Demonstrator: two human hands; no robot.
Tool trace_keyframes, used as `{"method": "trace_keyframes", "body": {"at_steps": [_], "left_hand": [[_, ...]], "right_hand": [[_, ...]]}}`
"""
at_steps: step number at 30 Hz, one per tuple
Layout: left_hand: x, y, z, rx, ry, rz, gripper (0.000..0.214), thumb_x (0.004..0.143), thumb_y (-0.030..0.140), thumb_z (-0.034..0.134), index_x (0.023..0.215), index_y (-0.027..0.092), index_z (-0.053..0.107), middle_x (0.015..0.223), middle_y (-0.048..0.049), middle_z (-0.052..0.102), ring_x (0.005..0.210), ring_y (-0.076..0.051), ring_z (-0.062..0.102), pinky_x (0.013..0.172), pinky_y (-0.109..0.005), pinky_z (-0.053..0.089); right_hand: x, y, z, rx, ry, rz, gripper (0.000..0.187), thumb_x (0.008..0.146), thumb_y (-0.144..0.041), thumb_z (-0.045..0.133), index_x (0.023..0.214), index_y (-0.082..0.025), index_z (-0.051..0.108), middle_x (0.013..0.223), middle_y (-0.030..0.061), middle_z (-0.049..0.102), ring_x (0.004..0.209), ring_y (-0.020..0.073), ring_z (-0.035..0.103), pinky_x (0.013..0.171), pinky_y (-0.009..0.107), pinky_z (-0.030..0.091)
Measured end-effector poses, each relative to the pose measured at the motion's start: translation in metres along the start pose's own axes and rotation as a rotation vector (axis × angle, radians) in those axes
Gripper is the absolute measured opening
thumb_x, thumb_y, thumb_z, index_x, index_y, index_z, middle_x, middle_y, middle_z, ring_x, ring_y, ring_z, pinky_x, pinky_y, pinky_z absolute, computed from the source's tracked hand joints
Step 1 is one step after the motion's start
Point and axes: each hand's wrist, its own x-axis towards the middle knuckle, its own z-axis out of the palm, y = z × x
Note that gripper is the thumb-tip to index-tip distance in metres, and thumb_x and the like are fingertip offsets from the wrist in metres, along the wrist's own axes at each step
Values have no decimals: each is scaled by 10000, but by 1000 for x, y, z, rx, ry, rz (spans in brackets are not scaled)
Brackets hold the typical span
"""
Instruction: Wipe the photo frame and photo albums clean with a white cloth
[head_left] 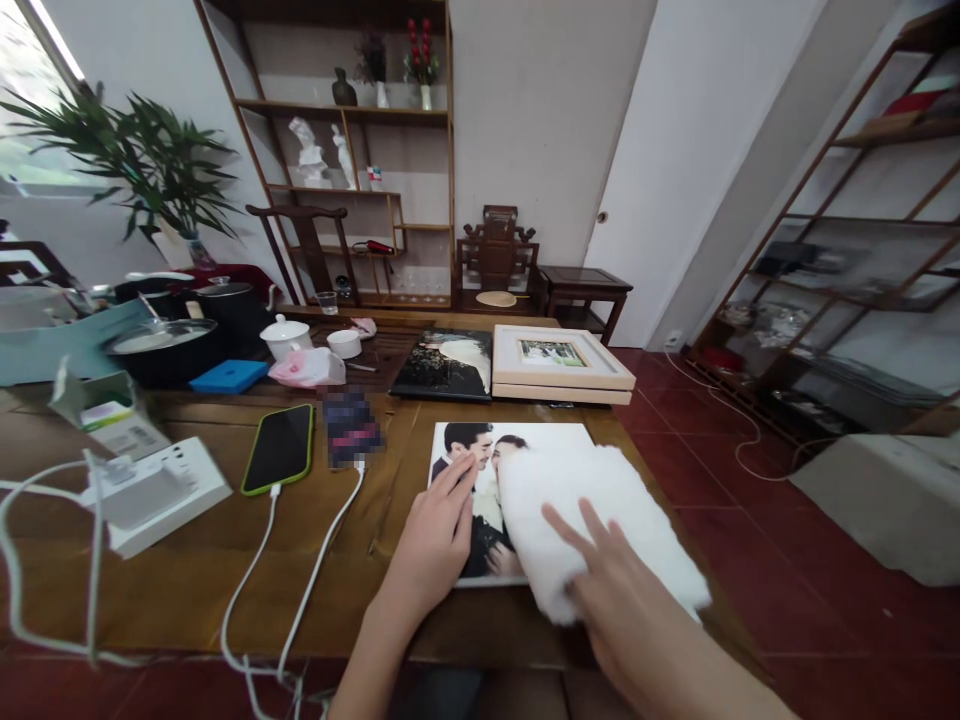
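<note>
A flat photo panel (484,505) lies on the wooden table in front of me, printed with two people in dark and white clothes. My left hand (441,520) rests flat on its left part, fingers stretched out and close together. A fluffy white cloth (637,500) covers the panel's right side and spreads past it over the table edge. On top of the cloth lies my right hand (607,565), fingers spread and pressing down. Its thumb is blurred near the cloth's lower edge. The panel's right part is hidden beneath the cloth.
Behind the panel lie a dark photo panel (442,365) and stacked light-framed pictures (562,360). To the left are a green-cased phone (279,450), a blurred-out dark object (351,430), white cables (322,565), a power strip (169,495), a blue box (229,376) and pots (225,315).
</note>
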Motion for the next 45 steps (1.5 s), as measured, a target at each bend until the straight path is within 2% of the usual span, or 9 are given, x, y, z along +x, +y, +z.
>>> {"method": "trace_keyframes", "body": {"at_steps": [6,13,19,24,29,33,37,40,45], "left_hand": [[0,1,0,1,2,10,439,916,210,314,1339,201,433,1433,-62,403,1344,-203,318,1092,-413,290],[1,0,-2,16,-6,40,437,918,210,302,1331,165,437,1432,-83,400,1344,-197,317,1089,-414,294],[1,1,-2,6,-2,30,437,920,209,299,1334,164,433,1440,-89,387,1347,-200,312,1083,-426,302],[1,-1,-1,-9,10,37,436,916,200,303,1328,166,442,1434,-92,396,1342,-204,322,1083,-434,303],[1,0,-1,2,-5,12,440,916,215,310,1335,167,433,1431,-94,400,1339,-212,327,1079,-437,306],[1,2,-2,22,-21,2,445,912,200,297,1333,157,434,1435,-98,392,1345,-213,315,1079,-441,301],[1,3,-4,22,-15,21,448,910,189,292,1335,158,431,1430,-96,401,1343,-201,317,1082,-429,297],[1,3,-4,13,-9,22,441,913,198,298,1329,160,438,1425,-95,409,1340,-201,324,1081,-424,300],[1,0,-2,10,-3,12,434,915,212,308,1326,172,444,1429,-91,403,1342,-201,322,1081,-420,301]], "right_hand": [[-32,-4,17,50,-80,-64,318,680,-52,484,791,-213,734,1489,-27,220,1317,455,175,1004,636,298],[45,-2,-36,-11,47,16,433,708,10,402,1042,-105,653,1459,104,317,1313,407,236,999,571,316],[93,5,-44,-33,158,34,435,724,30,379,1062,-79,630,1439,136,349,1271,414,308,978,590,309],[45,-15,-22,-7,99,7,386,686,18,449,979,-93,676,1475,124,270,1320,449,166,1035,609,218],[-18,-12,23,32,109,-153,285,662,-30,494,746,-178,722,1499,-6,203,1331,445,117,1059,602,214],[-33,3,22,76,112,-177,396,628,-9,449,843,-203,718,1486,-33,241,1355,371,121,1079,538,230],[-7,21,-14,103,68,-19,467,607,40,374,895,-168,677,1476,3,288,1364,309,150,1073,486,243],[33,38,-36,83,92,60,400,657,22,369,886,-130,659,1356,121,472,1318,317,289,1005,456,322],[86,56,-43,50,149,100,472,653,48,340,987,-120,629,1184,146,592,1252,314,385,975,494,317]]}}
